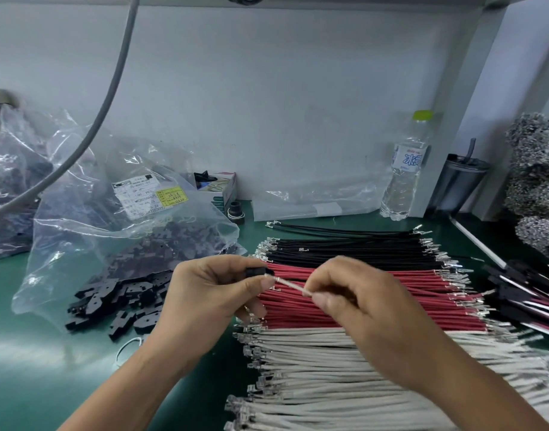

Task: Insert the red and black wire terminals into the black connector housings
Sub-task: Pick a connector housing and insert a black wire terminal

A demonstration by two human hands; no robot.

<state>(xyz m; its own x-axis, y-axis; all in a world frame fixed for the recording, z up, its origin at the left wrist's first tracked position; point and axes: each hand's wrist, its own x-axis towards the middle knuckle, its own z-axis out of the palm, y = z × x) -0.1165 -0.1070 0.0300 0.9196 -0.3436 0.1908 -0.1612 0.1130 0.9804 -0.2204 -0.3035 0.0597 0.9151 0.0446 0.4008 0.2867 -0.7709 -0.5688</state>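
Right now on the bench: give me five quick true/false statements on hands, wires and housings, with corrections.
1. The left hand grips a black connector housing. True.
2. The right hand pinches a red wire. False: it pinches a white wire, its terminal end pointing toward the housing.
3. The wire rows on the green mat run, far to near, black wires, red wires, white wires. True.
4. The loose black housings spill from the mouth of a clear plastic bag to the left of the wires. True.
5. The water bottle lies on its side. False: it stands upright by the back wall.
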